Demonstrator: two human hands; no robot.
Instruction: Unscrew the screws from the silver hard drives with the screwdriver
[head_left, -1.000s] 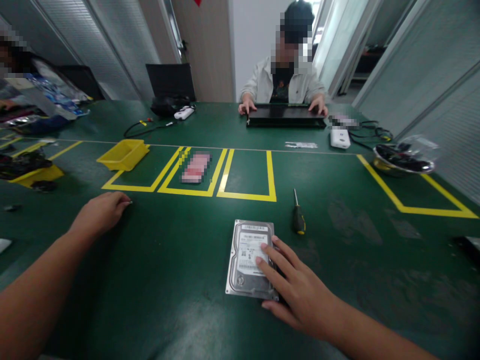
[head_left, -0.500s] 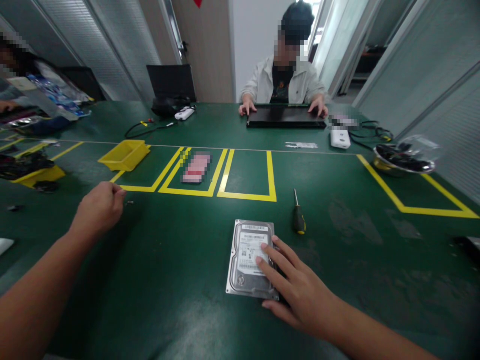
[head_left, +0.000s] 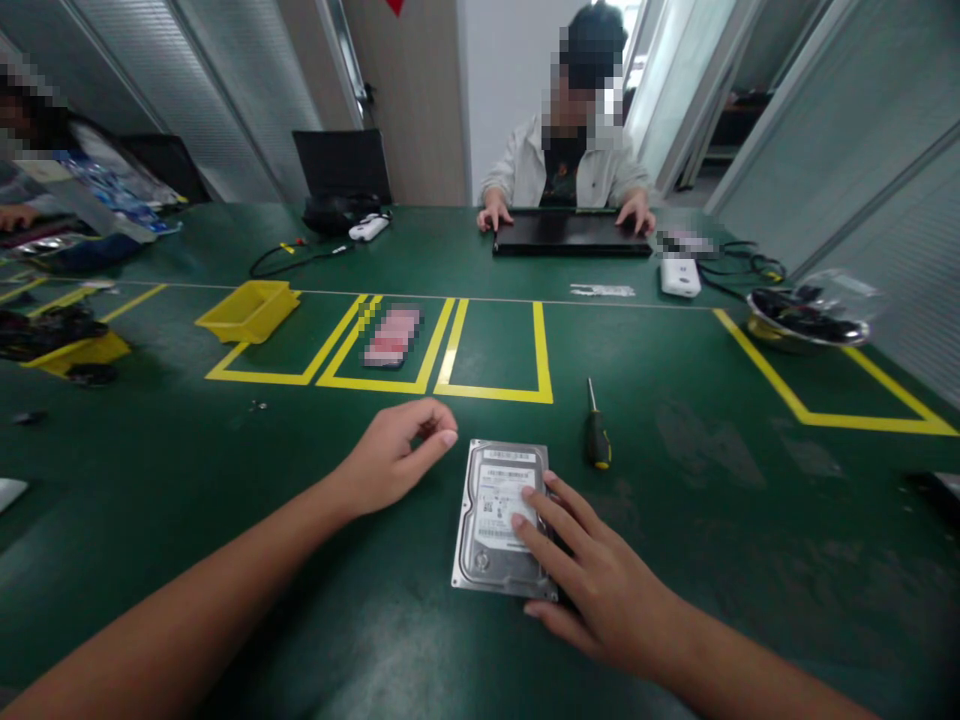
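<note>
A silver hard drive (head_left: 491, 570) with a white label lies flat on the green table. My right hand (head_left: 592, 570) holds it from the right, two fingertips on the label and the thumb by its near edge. Just left of the drive's far corner is my left hand (head_left: 401, 455), raised a little, with thumb and forefinger brought together in a pinch. Anything between those fingertips is too small to make out. A black and yellow screwdriver (head_left: 598, 440) rests beyond the drive to the right. Tiny metal pieces, perhaps screws (head_left: 259, 405), lie farther left.
A yellow bin (head_left: 251, 312) and a pixelated pink item (head_left: 394, 335) stand within yellow tape outlines. At the right is a metal bowl (head_left: 810, 325) of dark parts. Across the table a person (head_left: 570, 160) has both hands on a black flat panel (head_left: 574, 235); another person sits far left.
My left hand has moved right, from beside the tiny metal pieces to beside the hard drive. My right hand and the drive have stayed in place.
</note>
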